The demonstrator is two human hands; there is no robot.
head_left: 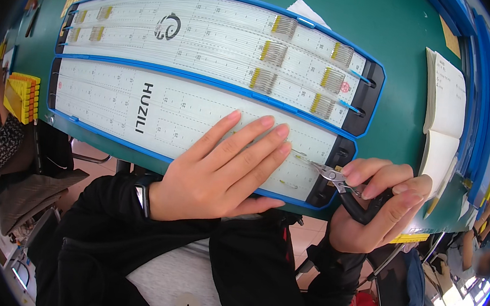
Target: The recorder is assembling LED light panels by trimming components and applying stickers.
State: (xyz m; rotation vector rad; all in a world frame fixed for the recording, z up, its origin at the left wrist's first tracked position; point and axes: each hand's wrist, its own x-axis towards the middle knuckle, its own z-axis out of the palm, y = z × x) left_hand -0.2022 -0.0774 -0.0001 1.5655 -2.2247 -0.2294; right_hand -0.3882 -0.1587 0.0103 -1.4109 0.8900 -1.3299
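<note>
A long blue-rimmed case (114, 98) lies unfolded in two halves on the table, its white inside printed with a measuring scale. My left hand (225, 172) lies flat on the near half, palm down, fingers stretched and slightly apart; whatever is under it is hidden. In my right hand (378, 207) is a small pair of pliers (331, 174) with black handles and metal jaws. The jaws point left over the near half's right end, by a thin, pale strand (300, 156). Whether they grip it is too small to tell.
Several rows of fine lines with yellow-ended clusters (265, 80) cross the far half. An open notebook (445, 107) with a pen (441, 189) lies at the right, beside blue cases (484, 117). Stacked yellow pieces (21, 98) sit at the left edge, where another person's sleeve (1, 141) shows.
</note>
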